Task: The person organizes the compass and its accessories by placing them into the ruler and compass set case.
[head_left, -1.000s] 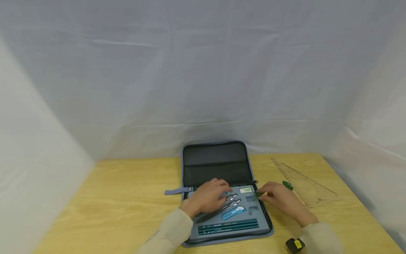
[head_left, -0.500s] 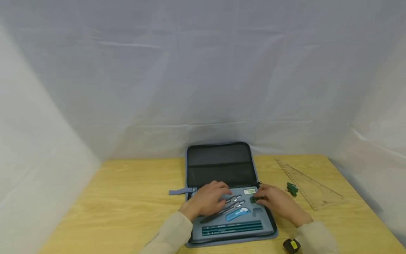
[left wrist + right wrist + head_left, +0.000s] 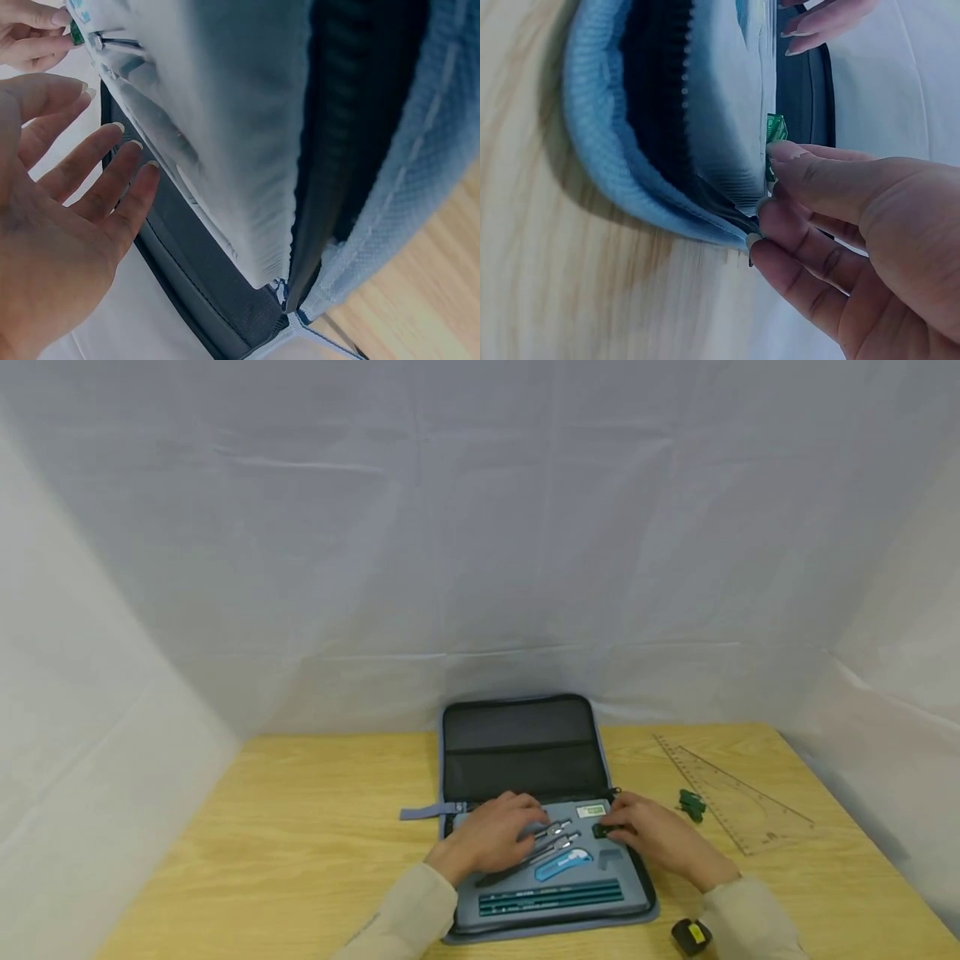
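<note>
An unzipped drawing-set case lies with its lid raised and a grey molded tray inside. At the tray's right edge, under the eraser, my right hand pinches a small green piece between thumb and fingers. The piece sits at a recess and is partly covered by my fingertips. My left hand is over the tray's left part, fingers loosely extended near two metal compasses. In the left wrist view that hand's fingers hold nothing.
A blue utility knife and green pencils lie in the tray. To the right are another green object, a clear set square and a black-and-yellow item by the right sleeve. White sheeting stands behind.
My right hand has brought the small green piece from the case's right edge leftward into the tray, at the upper recess. The left hand keeps about the same place; the view shifts slightly.
</note>
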### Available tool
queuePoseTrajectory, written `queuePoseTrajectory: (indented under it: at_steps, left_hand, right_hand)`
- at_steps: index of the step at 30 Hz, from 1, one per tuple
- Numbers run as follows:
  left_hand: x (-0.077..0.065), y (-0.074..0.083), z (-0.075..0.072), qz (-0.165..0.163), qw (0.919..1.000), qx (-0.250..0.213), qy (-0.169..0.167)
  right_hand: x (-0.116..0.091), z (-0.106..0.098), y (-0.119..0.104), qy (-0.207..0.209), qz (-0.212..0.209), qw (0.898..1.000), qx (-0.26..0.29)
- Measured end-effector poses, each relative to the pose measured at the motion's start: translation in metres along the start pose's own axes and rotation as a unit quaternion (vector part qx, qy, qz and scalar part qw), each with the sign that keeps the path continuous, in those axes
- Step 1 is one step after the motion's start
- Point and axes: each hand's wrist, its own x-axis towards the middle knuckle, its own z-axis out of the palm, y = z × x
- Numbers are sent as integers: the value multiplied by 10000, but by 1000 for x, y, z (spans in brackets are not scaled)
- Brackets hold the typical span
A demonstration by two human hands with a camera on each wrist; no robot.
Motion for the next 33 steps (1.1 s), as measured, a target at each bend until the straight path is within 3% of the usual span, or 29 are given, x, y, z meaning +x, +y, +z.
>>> queuePoseTrajectory:
  at_steps: [6, 14, 24, 33]
  left_hand:
    - [1, 0, 2, 81, 10000, 41, 12]
    - [14, 14, 3, 480, 9981, 373, 58]
    - [42, 51, 4, 1007, 9874, 1058, -609]
    - [52, 56, 14, 841, 9826, 1430, -839]
  right_hand:
    - [0, -1, -1, 4, -69, 9999, -116]
    - [-8, 2, 5, 304, 386, 9988, 62]
    - [-13, 7, 3, 532, 446, 9975, -156]
    - [-17, 11, 1, 539, 419, 9976, -117]
